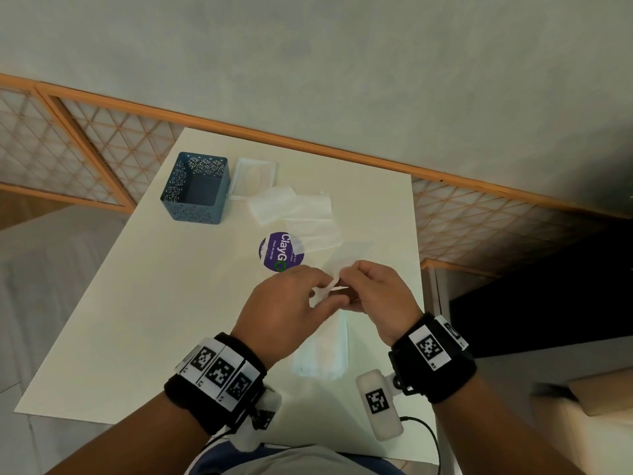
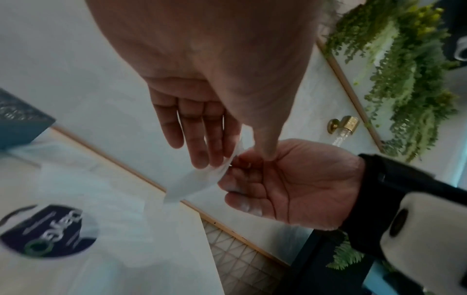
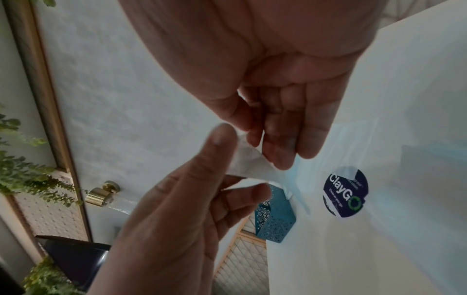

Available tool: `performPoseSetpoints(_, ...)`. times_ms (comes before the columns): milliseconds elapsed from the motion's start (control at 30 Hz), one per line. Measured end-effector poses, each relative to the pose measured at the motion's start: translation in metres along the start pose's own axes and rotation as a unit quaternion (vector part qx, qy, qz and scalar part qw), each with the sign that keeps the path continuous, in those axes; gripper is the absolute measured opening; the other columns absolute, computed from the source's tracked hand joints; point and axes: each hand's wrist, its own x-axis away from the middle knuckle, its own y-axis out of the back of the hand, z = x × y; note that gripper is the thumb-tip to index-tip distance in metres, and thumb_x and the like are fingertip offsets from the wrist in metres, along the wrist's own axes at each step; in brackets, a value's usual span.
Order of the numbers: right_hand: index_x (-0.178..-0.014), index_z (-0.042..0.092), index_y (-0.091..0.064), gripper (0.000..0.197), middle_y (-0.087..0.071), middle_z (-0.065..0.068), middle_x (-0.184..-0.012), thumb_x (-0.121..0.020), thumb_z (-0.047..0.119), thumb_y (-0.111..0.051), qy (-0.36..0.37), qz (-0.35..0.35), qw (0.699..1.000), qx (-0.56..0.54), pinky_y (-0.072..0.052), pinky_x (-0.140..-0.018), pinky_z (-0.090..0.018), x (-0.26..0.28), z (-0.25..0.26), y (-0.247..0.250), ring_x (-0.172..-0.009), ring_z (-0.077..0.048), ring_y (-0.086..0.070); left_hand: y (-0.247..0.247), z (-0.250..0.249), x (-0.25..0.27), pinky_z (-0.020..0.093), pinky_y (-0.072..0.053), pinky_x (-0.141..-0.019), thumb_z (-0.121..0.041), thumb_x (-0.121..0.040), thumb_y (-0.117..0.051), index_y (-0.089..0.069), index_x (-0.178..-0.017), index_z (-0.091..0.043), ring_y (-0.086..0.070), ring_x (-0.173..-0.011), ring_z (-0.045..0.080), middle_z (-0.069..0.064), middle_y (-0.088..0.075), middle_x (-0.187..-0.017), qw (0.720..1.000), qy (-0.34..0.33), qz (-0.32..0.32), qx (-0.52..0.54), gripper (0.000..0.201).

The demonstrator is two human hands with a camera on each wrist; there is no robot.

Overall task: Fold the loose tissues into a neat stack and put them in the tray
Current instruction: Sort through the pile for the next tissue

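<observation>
Thin white tissue (image 1: 327, 287), pinched at one corner by left hand (image 1: 291, 303) and right hand (image 1: 380, 293): advise separating plies gently, edges aligned, before creasing.

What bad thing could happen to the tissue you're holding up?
The tissue is thin and both hands, left hand and right hand, pinch one small corner, so it might rip. It hangs loosely, so it may fold crooked. The loose tissues on the table could slide off.
</observation>
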Motion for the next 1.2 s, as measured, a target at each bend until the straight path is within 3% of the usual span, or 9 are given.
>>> performPoseSetpoints(67,-0.083,-0.003,-0.062,0.023,-0.073,-0.008,-0.078,-0.102,0.010,-0.058,0.005,0.007,1.000,0.003,-0.061,-0.092,-0.046,0.003,-0.004,0.000,-0.075,-0.018,-0.073,0.000,0.002,0.007,0.023,-0.052,-0.078,-0.074,-0.092,-0.057,-0.072,-0.107,-0.040,-0.065,-0.091,-0.004,-0.027,-0.071,-0.103,0.996,0.061,0.023,0.064,0.040)
performPoseSetpoints(200,-0.089,0.002,-0.065,0.022,-0.078,-0.015,-0.096,-0.105,0.016,-0.061,0.013,0.045,0.999,0.022,-0.059,-0.097,-0.045,0.007,-0.015,0.001,-0.096,-0.026,-0.077,-0.002,0.016,0.010,0.024,-0.045,-0.070,-0.061,-0.100,-0.056,-0.070,-0.085,-0.033,-0.063,-0.074,0.002,-0.022,-0.069,-0.079,0.966,0.160,-0.034,0.198,0.035)
performPoseSetpoints(367,-0.092,-0.011,-0.061,0.031,-0.076,-0.017,-0.093,-0.098,0.018,-0.068,0.016,0.093,0.994,0.055,-0.056,-0.101,-0.051,0.010,-0.029,0.003,-0.092,-0.021,-0.076,-0.013,0.028,0.009,0.020,-0.052,-0.079,-0.035,-0.100,-0.070,-0.072,-0.102,-0.025,-0.070,-0.089,0.005,-0.012,-0.075,-0.100,0.927,0.199,-0.021,0.318,0.011)
performPoseSetpoints(533,-0.109,-0.012,-0.064,0.037,-0.071,-0.013,-0.099,-0.086,0.017,-0.057,-0.010,0.144,0.989,0.024,-0.060,-0.095,-0.044,0.011,-0.043,0.003,-0.093,-0.019,-0.068,-0.021,0.040,0.008,0.043,-0.058,-0.097,-0.066,-0.088,-0.074,-0.065,-0.120,-0.020,-0.075,-0.103,0.021,0.003,-0.078,-0.114,0.823,0.343,0.098,0.442,0.057)
performPoseSetpoints(633,-0.099,-0.009,-0.061,0.037,-0.067,-0.010,-0.089,-0.082,0.023,-0.059,-0.020,0.121,0.989,0.087,-0.060,-0.084,-0.042,0.009,-0.057,0.010,-0.084,-0.020,-0.067,-0.028,0.052,0.013,0.045,-0.057,-0.092,-0.039,-0.076,-0.091,-0.064,-0.126,-0.016,-0.075,-0.094,0.022,0.007,-0.078,-0.109,0.795,0.348,0.105,0.486,0.061)
performPoseSetpoints(767,-0.075,0.003,-0.049,0.026,-0.050,-0.004,-0.067,-0.093,0.015,-0.063,-0.028,0.073,0.977,0.197,-0.052,-0.064,-0.032,0.005,-0.080,0.017,-0.063,-0.015,-0.053,-0.043,0.061,0.018,0.030,-0.057,-0.072,-0.013,-0.091,-0.082,-0.063,-0.123,-0.016,-0.071,-0.074,0.014,-0.006,-0.071,-0.078,0.841,0.326,0.061,0.427,0.037)
performPoseSetpoints(933,-0.071,0.012,-0.053,0.024,-0.061,0.001,-0.060,-0.092,0.019,-0.062,-0.052,0.047,0.959,0.275,-0.049,-0.062,-0.031,-0.004,-0.113,0.020,-0.057,-0.012,-0.061,-0.071,0.069,0.020,0.022,-0.052,-0.063,-0.016,-0.090,-0.082,-0.062,-0.116,-0.025,-0.070,-0.072,0.012,0.008,-0.075,-0.093,0.897,0.307,0.021,0.318,0.035)
performPoseSetpoints(1033,-0.076,0.012,-0.056,0.019,-0.062,-0.004,-0.064,-0.091,0.021,-0.062,-0.081,0.038,0.957,0.275,-0.047,-0.061,-0.031,-0.009,-0.126,0.020,-0.055,-0.012,-0.063,-0.081,0.073,0.019,0.015,-0.047,-0.059,-0.019,-0.090,-0.080,-0.062,-0.116,-0.025,-0.069,-0.075,0.010,0.000,-0.073,-0.091,0.917,0.308,0.005,0.252,0.032)
performPoseSetpoints(1200,-0.077,0.013,-0.055,0.018,-0.066,-0.007,-0.066,-0.092,0.022,-0.060,-0.100,0.030,0.946,0.307,-0.041,-0.053,-0.023,-0.015,-0.136,0.019,-0.046,-0.006,-0.051,-0.092,0.075,0.020,0.016,-0.044,-0.061,-0.024,-0.091,-0.078,-0.058,-0.120,-0.030,-0.065,-0.080,0.009,-0.006,-0.068,-0.094,0.933,0.306,0.004,0.189,0.036)
